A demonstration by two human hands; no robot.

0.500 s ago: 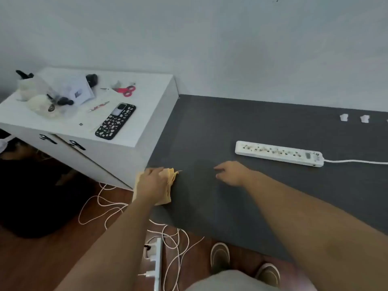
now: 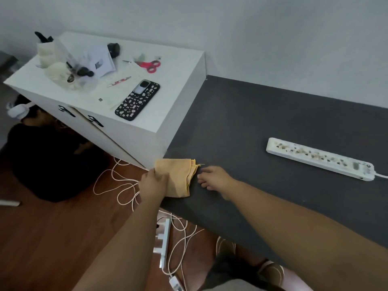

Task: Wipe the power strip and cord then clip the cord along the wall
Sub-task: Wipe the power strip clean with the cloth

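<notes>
- Dark grey table (image 2: 262,122) runs along a pale wall (image 2: 273,38); a white cabinet (image 2: 168,114) stands against its left end.
- Power strip (image 2: 319,158), white, lies flat on the table at the right, its top speckled with dirt. Its cord (image 2: 381,175) leaves the right end and runs out of view.
- Folded yellow cloth (image 2: 178,177) lies at the near left corner of the table, well apart from the power strip. Open table surface lies between them; nothing stands in the way.
- On the cabinet top: red-handled scissors (image 2: 150,65), a phone (image 2: 137,100) in a black case with white patterns, a pen (image 2: 119,81), loose papers (image 2: 98,59), and a heap of pale items too cluttered to identify.
- On the wooden floor (image 2: 42,238) below the table edge: a second white power strip (image 2: 164,240) with plugs in it, and tangled white cables (image 2: 126,185).
- Writing: none legible; a small printed square on the paper is too small to read.
- Left hand (image 2: 153,183): arm extended forward, hand palm-down on the left edge of the cloth, fingers curled over it and gripping the fabric.
- Right hand (image 2: 214,178): arm reaches in from the lower right, hand low over the table just beside the cloth's right edge, fingers loosely spread and pointing toward it, holding nothing. Contact with the cloth cannot be confirmed.
</notes>
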